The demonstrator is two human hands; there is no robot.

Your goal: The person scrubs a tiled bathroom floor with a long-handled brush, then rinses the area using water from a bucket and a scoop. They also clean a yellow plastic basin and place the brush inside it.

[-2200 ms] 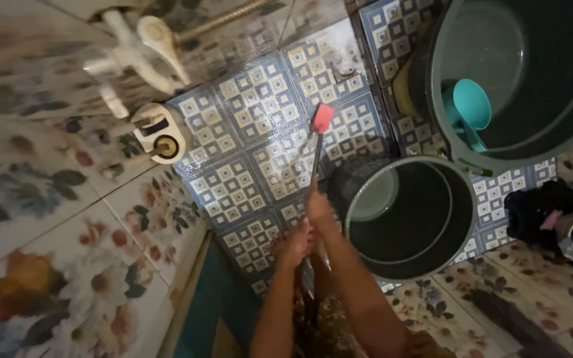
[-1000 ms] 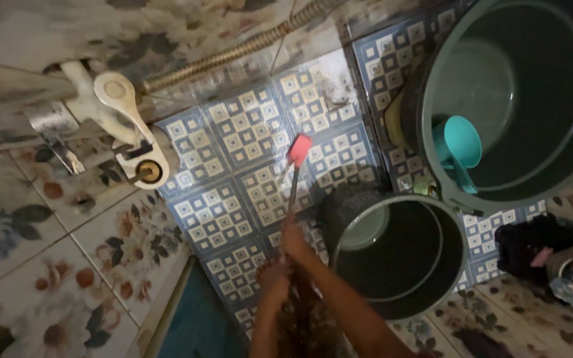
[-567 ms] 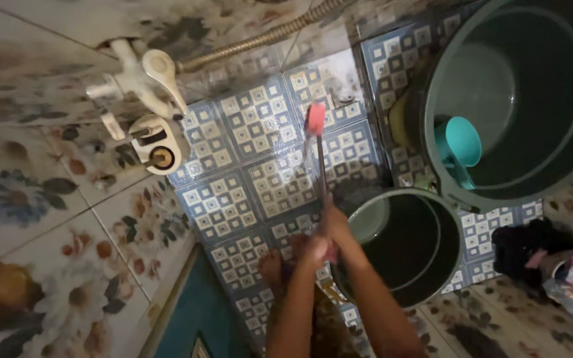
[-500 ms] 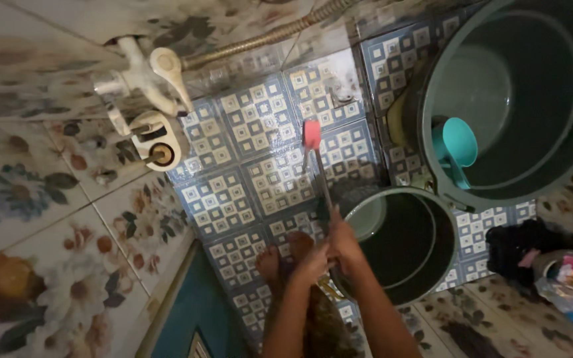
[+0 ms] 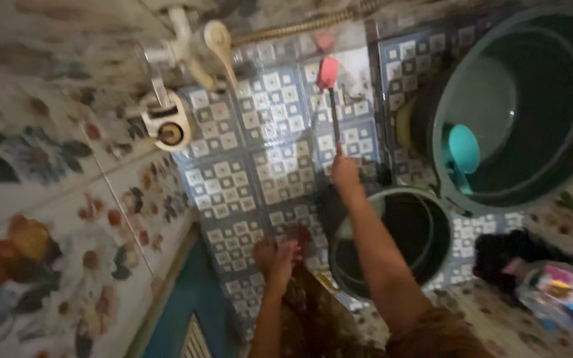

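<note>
1. I look down at the left hand (image 5: 280,255), which is nearest to me. A moment ago it was close beside the right hand, by the lower end of the handle; now it hangs apart and lower, over the patterned floor tiles (image 5: 233,199). Its fingers look loosely bent and hold nothing that I can see.
2. The right hand (image 5: 345,174) is now stretched far forward. Its fingers are closed around the lower end of the dark handle of the long brush (image 5: 331,113). I judge that the scrubbing is now done with one hand.
3. The red head of the brush (image 5: 327,71) has moved further up than half a second ago. It now lies on a pale, dirty-looking tile close to the foot of the wall, just under the metal hose (image 5: 293,26).
4. Just right of the right arm stands the small dark bucket (image 5: 426,232). Behind it is the big green tub (image 5: 445,132), with a teal dipper (image 5: 462,149) inside.
5. At the right edge lie a dark cloth (image 5: 505,255) and a plastic bottle (image 5: 565,292).
6. To the left I see the flowered wall tiles (image 5: 41,219), a white tap (image 5: 180,46) and a round white fitting (image 5: 165,124).
</note>
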